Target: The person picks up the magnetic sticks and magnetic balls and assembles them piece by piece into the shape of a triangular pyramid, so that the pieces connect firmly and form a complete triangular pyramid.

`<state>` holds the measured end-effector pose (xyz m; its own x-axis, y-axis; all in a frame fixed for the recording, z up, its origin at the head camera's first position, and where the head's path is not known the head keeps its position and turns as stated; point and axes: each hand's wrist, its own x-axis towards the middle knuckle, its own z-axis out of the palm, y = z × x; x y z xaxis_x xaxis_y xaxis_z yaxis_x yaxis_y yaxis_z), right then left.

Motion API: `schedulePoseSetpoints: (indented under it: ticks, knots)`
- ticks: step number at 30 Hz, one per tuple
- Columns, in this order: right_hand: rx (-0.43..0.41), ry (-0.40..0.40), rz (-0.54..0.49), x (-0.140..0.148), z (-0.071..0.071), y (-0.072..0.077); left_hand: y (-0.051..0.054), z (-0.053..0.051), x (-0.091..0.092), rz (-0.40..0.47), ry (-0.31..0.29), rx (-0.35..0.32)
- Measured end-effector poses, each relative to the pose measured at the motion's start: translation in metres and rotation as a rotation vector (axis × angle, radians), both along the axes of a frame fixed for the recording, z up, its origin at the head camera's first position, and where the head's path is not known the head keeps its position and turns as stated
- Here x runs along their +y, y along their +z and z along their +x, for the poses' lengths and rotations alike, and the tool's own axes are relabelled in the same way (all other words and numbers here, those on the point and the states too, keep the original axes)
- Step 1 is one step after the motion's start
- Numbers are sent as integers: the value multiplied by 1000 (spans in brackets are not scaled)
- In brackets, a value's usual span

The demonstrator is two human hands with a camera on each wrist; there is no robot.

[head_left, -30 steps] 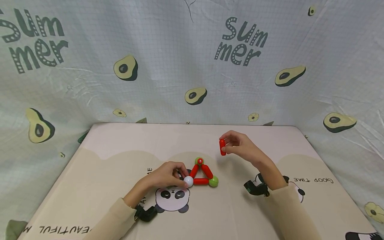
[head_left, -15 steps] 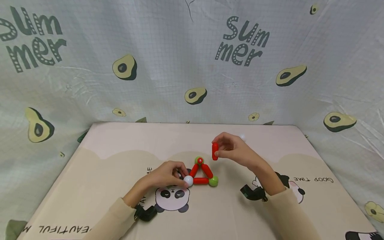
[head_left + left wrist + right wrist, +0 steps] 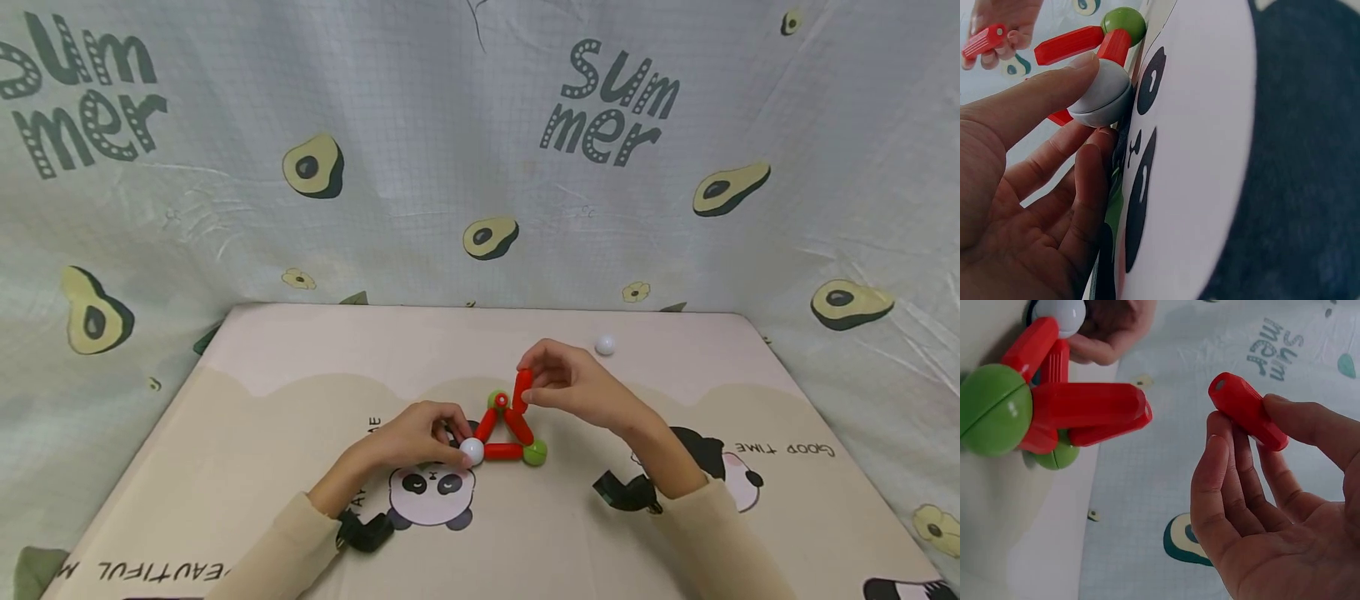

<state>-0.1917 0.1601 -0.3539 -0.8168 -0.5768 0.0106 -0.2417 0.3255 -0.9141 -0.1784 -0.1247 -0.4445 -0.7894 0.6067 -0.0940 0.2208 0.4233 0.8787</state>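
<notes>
A triangular frame of red magnetic rods (image 3: 502,452) lies on the table, joined at the corners by a white ball (image 3: 472,451) and two green balls (image 3: 535,452). My left hand (image 3: 420,435) pinches the white ball between thumb and fingers. In the right wrist view, one red rod (image 3: 1091,405) juts up from the nearer green ball (image 3: 996,409), and another juts up behind it. Between thumb and fingertips, my right hand (image 3: 573,383) holds a loose red magnetic rod (image 3: 1247,412). A grey spot shows on its end, and a gap separates it from the frame.
A loose white ball (image 3: 605,344) sits towards the back of the table, beyond my right hand. The table cover (image 3: 315,342) is printed with pandas and lettering. A fabric sheet with avocado prints (image 3: 420,150) hangs behind the table.
My right hand has moved left and slightly nearer with the red rod, closer to the frame. This uncovers the loose white ball behind it. The left hand has stayed on its ball.
</notes>
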Motion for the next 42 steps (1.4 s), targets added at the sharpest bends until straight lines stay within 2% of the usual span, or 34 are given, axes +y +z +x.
schedulePoseSetpoints:
  ticks: [7,14,21,26,31,42]
  knots:
    - [24,15,10,-15,8,-6,-3,-1,-2,22,-7,-4]
    - [110,12,45,-27,20,-12,-4,-1,-2,11,-7,-9]
    - [215,-47,150,-33,32,-21,-5,0,-1,2,-6,0]
    - [217,-87,167,-36,40,-29,-6,-1,-2,-3,-5,9]
    - [245,-106,180,-42,41,-39,-6,-2,-3,1,-7,13]
    - [439,-163,335,-54,41,-43,-6,-3,-4,11,-10,9]
